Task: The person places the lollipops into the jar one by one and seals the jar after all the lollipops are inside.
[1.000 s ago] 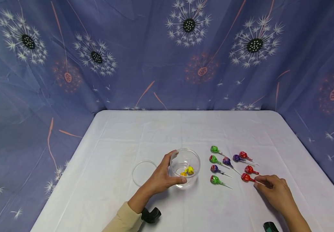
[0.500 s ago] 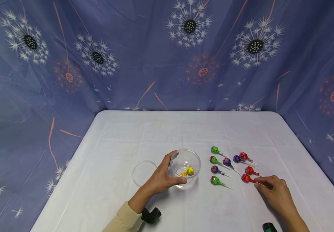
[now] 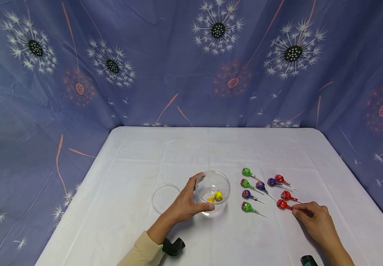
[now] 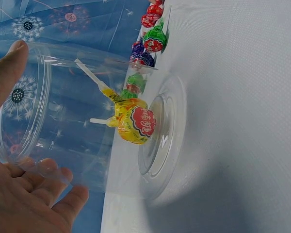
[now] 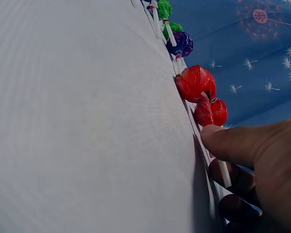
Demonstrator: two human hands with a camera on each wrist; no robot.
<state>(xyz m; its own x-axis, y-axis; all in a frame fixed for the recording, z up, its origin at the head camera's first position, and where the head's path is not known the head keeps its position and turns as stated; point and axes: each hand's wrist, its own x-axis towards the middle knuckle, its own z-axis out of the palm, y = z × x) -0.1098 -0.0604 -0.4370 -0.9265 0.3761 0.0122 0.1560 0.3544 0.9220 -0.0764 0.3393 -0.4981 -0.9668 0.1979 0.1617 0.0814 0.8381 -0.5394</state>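
Note:
My left hand (image 3: 183,205) grips a clear plastic jar (image 3: 227,199) from its left side, thumb in front and fingers round behind. Upright on the white tablecloth, the jar holds yellow lollipops (image 4: 136,124) at its bottom, their white sticks leaning up. Over to the right, my right hand (image 3: 316,221) pinches the stick of the nearest red lollipop (image 3: 282,204) between thumb and fingers. In the right wrist view the thumb lies just below its red wrapper (image 5: 196,83), and the stick's white end (image 5: 224,173) shows past the fingers. Another red lollipop (image 3: 287,195) lies right behind it.
Between the hands lie several green lollipops, such as the front one (image 3: 247,207), and purple ones (image 3: 260,185). A third red lollipop (image 3: 279,178) is farther back. Left of the jar rests a clear round lid (image 3: 153,201). A patterned blue curtain (image 3: 165,66) hangs behind the table (image 3: 138,147).
The right fingertips have closed over the red lollipop's stick, which showed between them a second ago. The left hand and the jar stay in place.

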